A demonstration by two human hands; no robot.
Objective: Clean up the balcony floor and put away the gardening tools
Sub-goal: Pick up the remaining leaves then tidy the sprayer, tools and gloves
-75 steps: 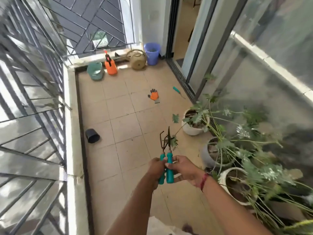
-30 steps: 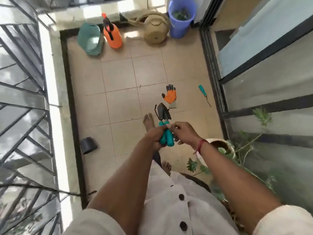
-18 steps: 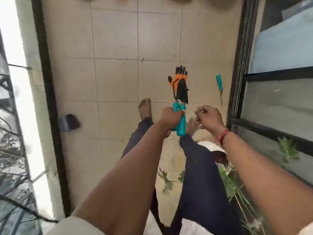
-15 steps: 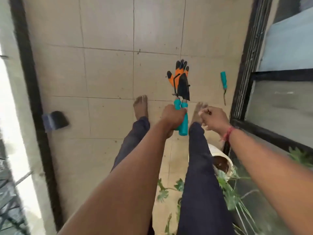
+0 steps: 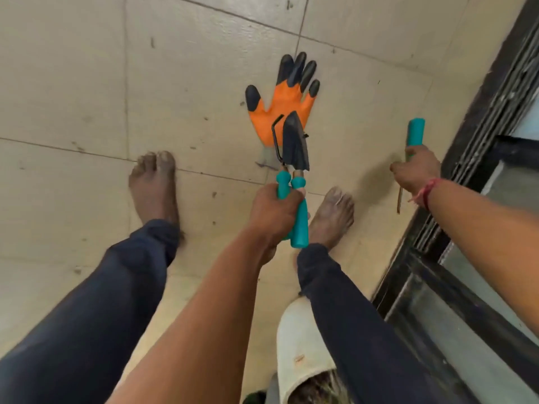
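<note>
Two teal-handled tools, a black trowel (image 5: pixel 295 144) and a hand rake (image 5: pixel 282 183), stand blades-up in the left hand (image 5: pixel 274 214), whose fingers are wrapped round both handles together. The hands are well apart: the right hand (image 5: pixel 417 170) is low beside the black door track (image 5: pixel 495 91), fingers curled round a third teal-handled tool (image 5: pixel 415 132); I cannot tell whether that tool has left the tiled floor (image 5: pixel 73 83). An orange and black gardening glove (image 5: pixel 287 100) lies flat on the floor beyond the trowel. Both bare feet (image 5: pixel 153 185) stand on the tiles.
</note>
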